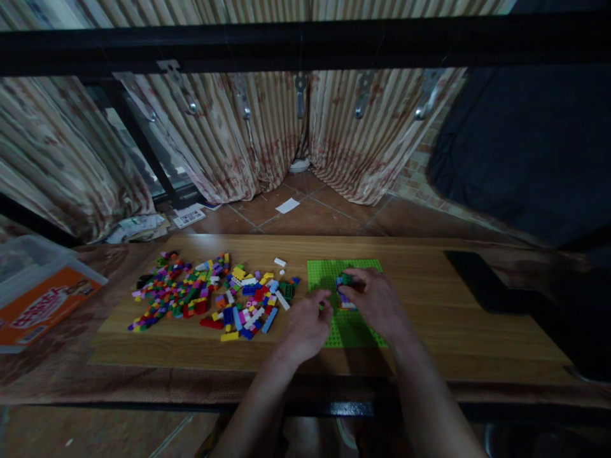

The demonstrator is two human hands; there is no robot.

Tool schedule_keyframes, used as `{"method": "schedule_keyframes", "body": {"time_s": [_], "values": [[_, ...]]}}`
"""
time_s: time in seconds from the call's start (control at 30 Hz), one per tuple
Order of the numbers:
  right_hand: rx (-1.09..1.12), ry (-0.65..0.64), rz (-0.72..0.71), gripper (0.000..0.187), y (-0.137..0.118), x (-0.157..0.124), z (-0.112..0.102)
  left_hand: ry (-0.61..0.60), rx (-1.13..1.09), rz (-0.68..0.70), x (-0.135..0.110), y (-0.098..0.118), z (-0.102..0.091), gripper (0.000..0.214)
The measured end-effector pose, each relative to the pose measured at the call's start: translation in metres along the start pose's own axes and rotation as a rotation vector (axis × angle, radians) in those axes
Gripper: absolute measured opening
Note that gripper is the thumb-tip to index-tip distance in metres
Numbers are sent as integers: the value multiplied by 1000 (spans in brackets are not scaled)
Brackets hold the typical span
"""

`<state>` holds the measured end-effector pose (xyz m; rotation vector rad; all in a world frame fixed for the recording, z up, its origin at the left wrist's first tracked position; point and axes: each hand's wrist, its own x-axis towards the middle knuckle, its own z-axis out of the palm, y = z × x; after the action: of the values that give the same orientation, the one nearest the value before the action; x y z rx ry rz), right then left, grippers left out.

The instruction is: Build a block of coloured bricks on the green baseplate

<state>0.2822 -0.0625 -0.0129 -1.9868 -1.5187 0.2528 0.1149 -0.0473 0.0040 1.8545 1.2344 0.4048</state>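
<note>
A bright green studded baseplate (353,334) lies on the wooden board in front of me. On it stands a small build of toy bricks (347,306), with white, orange and blue showing; my right hand covers part of it. My right hand (379,302) reaches in from the right, its thumb and fingers closed on a dark green brick (347,278) at the top of the build. Over the plate's left edge hovers my left hand (309,321), fingers loosely curled, with a gap between thumb and forefinger and nothing visible in it.
Loose coloured bricks (184,289) are heaped on the left of the wooden board (429,343), more (252,305) beside my left hand. A clear plastic box (45,292) with an orange label stands far left. A black flat object (482,280) lies right. A dark bar (305,48) crosses above.
</note>
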Motion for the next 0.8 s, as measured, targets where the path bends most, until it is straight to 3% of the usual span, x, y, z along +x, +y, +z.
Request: {"method": "schedule_keyframes", "body": {"time_s": [0.57, 0.7, 0.8], "values": [[-105, 36, -88, 28, -5, -2, 5, 0, 63, 31, -5, -2, -1, 33], [-11, 59, -155, 29, -19, -6, 13, 74, 13, 41, -5, -10, -8, 31], [58, 14, -204, 31, -38, -14, 24, 233, -127, 59, -2, -23, -24, 28]]}}
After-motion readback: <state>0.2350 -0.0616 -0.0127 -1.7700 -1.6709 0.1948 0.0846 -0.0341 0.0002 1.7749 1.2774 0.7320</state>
